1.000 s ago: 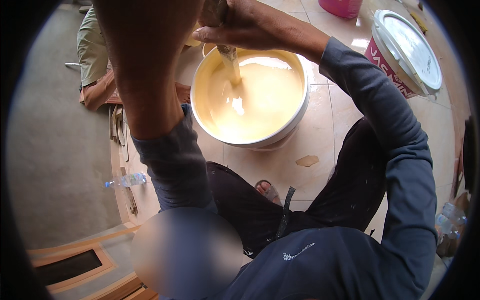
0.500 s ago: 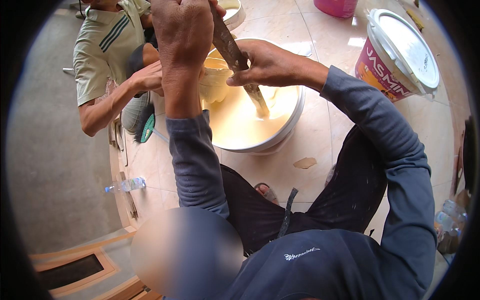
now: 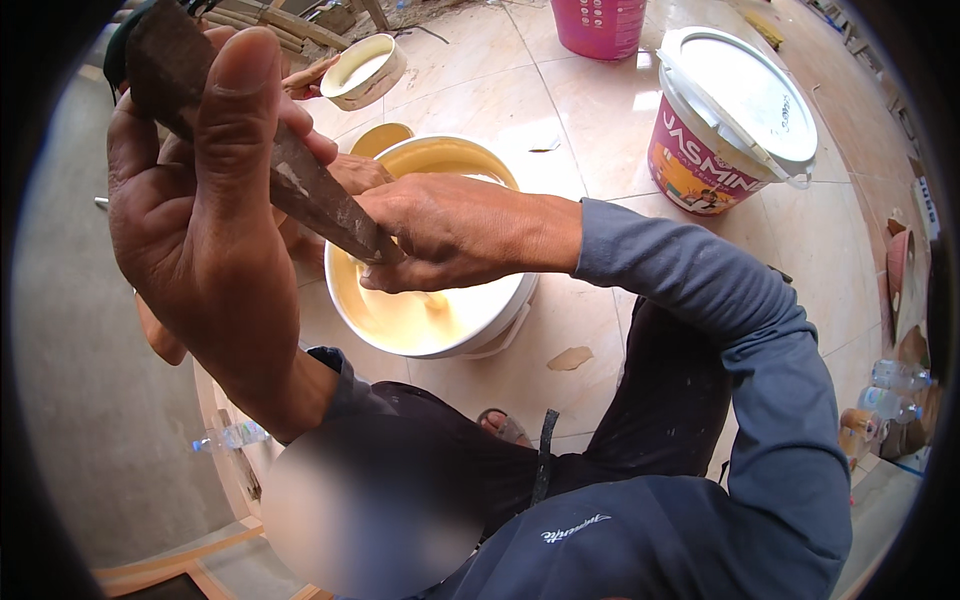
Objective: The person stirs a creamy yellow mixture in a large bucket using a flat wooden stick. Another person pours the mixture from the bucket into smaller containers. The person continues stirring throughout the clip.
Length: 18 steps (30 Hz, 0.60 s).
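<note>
My left hand [image 3: 215, 190] is closed around the upper part of a thick, paint-stained wooden stick [image 3: 325, 200], its thumb along the near side. Lower down, my right hand [image 3: 440, 235] wraps the same stick just above a round bucket [image 3: 517, 320]. The stick slants down toward the pale yellow paint [image 3: 400, 325] inside. My right hand hides part of its lower end, and the paint is ridged there. Another person's hand [image 3: 360, 175] is at the bucket's far left rim, beside a yellow paint-coated container [image 3: 382, 138], partly behind my hands.
A lidded purple-and-white bucket [image 3: 700, 150] stands at the right, with a pink bucket [image 3: 600, 25] farther back. A cream tub [image 3: 362, 72] is at the far left. Plastic bottles [image 3: 890, 395] lie at the right edge, another bottle [image 3: 235, 435] at left. A flat tan scrap [image 3: 570, 358] lies on the tiles.
My left hand has come nearer and lower left with the stick, which now slants more. My right hand has turned over it. The view has shifted, and the other person's torso is no longer visible.
</note>
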### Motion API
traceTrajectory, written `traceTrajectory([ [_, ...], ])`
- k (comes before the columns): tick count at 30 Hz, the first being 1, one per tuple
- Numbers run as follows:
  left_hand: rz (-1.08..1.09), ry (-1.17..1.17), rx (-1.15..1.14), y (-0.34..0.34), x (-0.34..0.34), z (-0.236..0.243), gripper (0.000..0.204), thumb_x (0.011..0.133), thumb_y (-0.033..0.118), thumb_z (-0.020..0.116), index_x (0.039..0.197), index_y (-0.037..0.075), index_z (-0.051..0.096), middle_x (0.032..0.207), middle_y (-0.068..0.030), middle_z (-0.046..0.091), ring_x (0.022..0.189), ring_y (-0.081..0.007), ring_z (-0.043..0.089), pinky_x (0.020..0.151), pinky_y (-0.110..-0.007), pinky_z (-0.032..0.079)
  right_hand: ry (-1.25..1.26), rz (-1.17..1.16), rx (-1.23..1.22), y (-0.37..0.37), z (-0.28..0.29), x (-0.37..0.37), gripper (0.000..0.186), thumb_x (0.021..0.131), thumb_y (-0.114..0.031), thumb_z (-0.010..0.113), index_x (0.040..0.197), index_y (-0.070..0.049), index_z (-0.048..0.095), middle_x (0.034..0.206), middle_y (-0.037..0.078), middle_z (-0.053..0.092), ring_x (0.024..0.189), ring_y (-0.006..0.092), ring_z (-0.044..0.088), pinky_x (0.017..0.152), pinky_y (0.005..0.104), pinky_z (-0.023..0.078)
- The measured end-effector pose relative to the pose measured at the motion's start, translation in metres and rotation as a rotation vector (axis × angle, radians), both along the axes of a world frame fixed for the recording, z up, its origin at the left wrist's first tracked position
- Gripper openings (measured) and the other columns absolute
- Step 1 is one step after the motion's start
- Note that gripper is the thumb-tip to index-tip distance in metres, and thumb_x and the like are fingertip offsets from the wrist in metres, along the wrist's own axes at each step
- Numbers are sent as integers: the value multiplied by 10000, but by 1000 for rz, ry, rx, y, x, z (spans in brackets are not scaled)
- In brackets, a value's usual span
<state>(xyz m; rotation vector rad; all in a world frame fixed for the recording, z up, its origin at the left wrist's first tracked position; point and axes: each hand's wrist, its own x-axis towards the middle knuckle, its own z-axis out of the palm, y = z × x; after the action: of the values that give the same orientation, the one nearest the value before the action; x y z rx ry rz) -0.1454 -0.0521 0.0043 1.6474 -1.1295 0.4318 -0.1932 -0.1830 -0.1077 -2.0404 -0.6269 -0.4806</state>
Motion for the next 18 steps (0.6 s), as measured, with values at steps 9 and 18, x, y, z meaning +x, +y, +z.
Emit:
traceTrajectory([
  [9,-56,58,-22,3,-14,7,496,977,329,705,1285,-45,601,784,-87,678,692,-157,690,708,-284,574,167,42,48,6,-14,-12,307,865,-159,725,1095,-17,578,976,171,643,998,372,652,849,479,510],
  [18,-21,-31,-83,42,-25,14,641,956,444,703,1272,-100,583,777,-109,679,659,-166,679,661,-259,550,27,-20,-148,32,-22,-18,360,943,-275,678,1157,-50,497,953,171,559,795,414,627,682,497,524],
])
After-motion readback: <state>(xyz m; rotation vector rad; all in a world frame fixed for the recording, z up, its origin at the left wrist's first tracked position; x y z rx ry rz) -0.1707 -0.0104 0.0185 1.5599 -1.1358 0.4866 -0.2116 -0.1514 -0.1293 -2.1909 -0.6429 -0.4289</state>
